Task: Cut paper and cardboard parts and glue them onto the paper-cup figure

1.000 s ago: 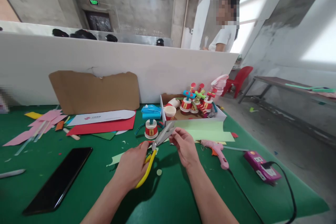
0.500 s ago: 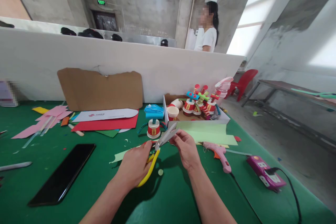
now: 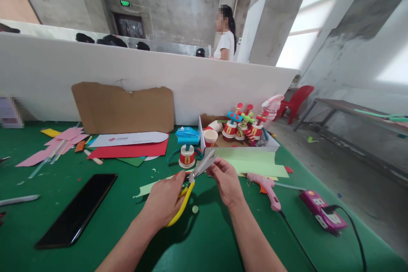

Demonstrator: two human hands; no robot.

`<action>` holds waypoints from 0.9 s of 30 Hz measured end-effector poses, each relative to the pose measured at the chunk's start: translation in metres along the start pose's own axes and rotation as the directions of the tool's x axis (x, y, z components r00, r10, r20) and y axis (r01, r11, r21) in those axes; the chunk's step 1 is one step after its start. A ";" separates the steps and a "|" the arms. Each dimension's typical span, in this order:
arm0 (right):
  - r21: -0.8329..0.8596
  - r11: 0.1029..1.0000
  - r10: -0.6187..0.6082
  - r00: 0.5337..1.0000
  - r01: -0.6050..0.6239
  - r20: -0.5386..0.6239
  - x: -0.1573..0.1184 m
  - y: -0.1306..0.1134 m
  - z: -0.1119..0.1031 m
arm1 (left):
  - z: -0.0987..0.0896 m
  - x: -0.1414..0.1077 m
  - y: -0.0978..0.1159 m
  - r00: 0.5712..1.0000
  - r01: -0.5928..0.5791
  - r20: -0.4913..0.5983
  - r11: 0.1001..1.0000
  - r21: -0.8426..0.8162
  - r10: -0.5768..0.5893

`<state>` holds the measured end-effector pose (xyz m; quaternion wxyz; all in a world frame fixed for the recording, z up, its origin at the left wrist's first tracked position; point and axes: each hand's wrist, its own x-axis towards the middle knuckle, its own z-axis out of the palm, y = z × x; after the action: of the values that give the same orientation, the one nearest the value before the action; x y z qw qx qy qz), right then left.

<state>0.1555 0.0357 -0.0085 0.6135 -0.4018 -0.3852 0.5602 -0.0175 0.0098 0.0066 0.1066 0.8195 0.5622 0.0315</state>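
Note:
My left hand (image 3: pixel 165 197) is closed round the yellow handles of a pair of scissors (image 3: pixel 200 167), whose blades point up and to the right. Close to the blade tips, my right hand (image 3: pixel 227 180) is pinched, and its fingers hide most of what they hold; I cannot make the piece out. Just beyond the scissors stands a small paper-cup figure (image 3: pixel 186 156) with a red band and dark green coiled arms. A pale green paper strip (image 3: pixel 147 189) lies partly under my left hand. One small pale green disc (image 3: pixel 195 209) rests on the table below the scissors.
A pink glue gun (image 3: pixel 264 185) lies at right, its cable trailing near a purple power box (image 3: pixel 322 210). At left are a black phone (image 3: pixel 78 210) and coloured paper (image 3: pixel 127 150). Behind stand a box of cup figures (image 3: pixel 239 148) and a cardboard sheet (image 3: pixel 124 108).
The person beyond the partition has moved left. The scissors' blades look slightly closer together; both my hands stay in nearly the same place.

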 end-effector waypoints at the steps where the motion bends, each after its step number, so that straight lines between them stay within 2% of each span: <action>1: 0.007 1.000 0.001 1.000 -0.001 -0.001 0.000 0.000 0.000 | 0.000 0.000 0.000 1.000 0.002 -0.001 1.000 0.001 -0.002; 10: 0.029 1.000 0.007 1.000 -0.007 0.003 -0.001 -0.001 0.001 | 0.000 0.000 0.001 1.000 -0.003 -0.010 1.000 -0.002 0.003; 17: 0.125 0.991 0.063 0.997 -0.057 -0.048 -0.001 -0.004 0.002 | 0.001 0.000 0.000 0.999 0.014 -0.040 1.000 -0.019 -0.015; 27: 0.229 0.972 0.061 0.998 -0.055 -0.019 -0.002 -0.004 0.003 | 0.004 0.000 -0.001 0.998 0.011 -0.056 1.000 -0.016 -0.012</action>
<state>0.1538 0.0339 -0.0033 0.6440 -0.3466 -0.2985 0.6132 -0.0175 0.0100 0.0029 0.0972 0.8143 0.5692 0.0585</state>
